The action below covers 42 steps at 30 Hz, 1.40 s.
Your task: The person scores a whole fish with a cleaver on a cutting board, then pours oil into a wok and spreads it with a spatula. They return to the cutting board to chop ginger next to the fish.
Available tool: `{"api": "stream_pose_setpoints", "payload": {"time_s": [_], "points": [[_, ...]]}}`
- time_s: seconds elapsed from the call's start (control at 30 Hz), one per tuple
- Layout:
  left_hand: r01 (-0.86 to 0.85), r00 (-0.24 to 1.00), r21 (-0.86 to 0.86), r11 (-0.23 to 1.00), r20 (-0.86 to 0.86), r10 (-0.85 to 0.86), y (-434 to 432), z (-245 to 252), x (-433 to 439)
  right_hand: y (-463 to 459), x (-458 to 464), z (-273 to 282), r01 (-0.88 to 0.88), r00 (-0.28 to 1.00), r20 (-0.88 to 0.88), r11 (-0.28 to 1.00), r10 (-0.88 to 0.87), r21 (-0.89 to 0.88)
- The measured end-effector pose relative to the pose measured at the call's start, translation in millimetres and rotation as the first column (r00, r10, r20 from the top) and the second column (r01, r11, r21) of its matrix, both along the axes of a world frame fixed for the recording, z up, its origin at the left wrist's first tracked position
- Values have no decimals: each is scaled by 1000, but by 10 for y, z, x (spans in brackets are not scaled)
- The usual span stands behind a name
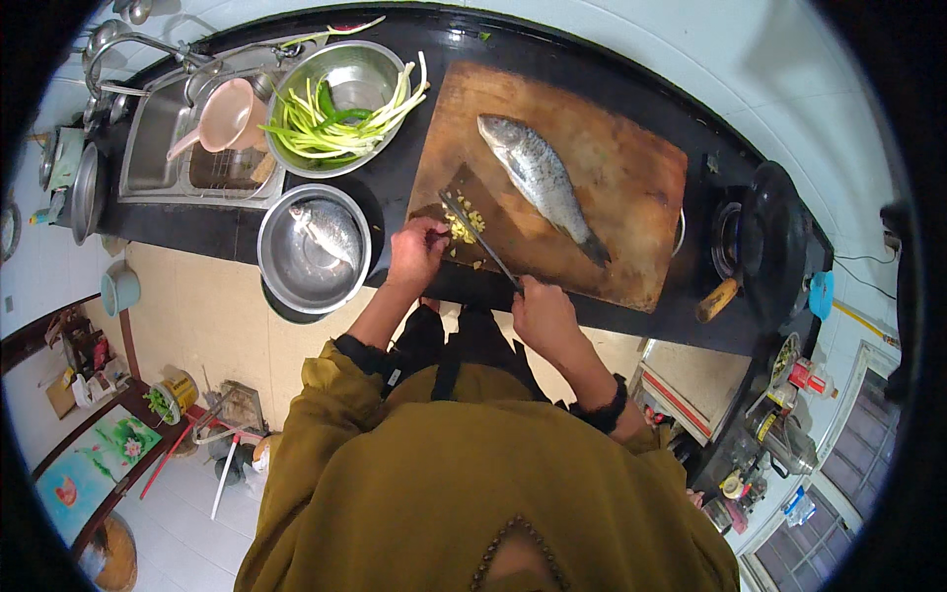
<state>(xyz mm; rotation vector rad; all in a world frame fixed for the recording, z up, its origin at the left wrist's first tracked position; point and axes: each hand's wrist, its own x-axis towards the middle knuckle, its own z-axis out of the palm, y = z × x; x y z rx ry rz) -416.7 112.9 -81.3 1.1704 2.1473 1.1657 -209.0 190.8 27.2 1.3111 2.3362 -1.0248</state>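
My right hand grips a knife, seen nearly edge-on, with its blade angled up and left across the wooden cutting board. Under and around the blade lie chopped pale-yellow pieces, perhaps garlic or ginger. My left hand is at the board's left front corner, its fingers curled beside these pieces. Whether anything is pinched in those fingers is hidden. A whole silvery fish rests diagonally on the board, to the right of the knife and apart from it.
Left of the board, a metal basin holds scallions and green peppers. A smaller metal bowl with another fish overhangs the counter's front edge. A pink dipper sits over the sink. At right, a black wok stands by the burner.
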Motion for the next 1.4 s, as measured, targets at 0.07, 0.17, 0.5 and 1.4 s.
{"api": "stream_pose_setpoints", "payload": {"time_s": [0.07,0.17,0.5,1.4], "points": [[-17,998,-5,1000,55,18,-2,-5,27,-3,-11,14,0,1000,3,1000,0,3],[-62,988,-44,997,142,68,-42,19,44,-9,-31,36,-6,1000,20,1000,6,3],[-98,991,-99,990,77,106,-105,42,-7,-38,-62,38,-57,997,45,998,58,-29],[250,958,97,963,-170,-232,57,360,233,129,123,-30,44,923,-381,999,-41,-1]]}}
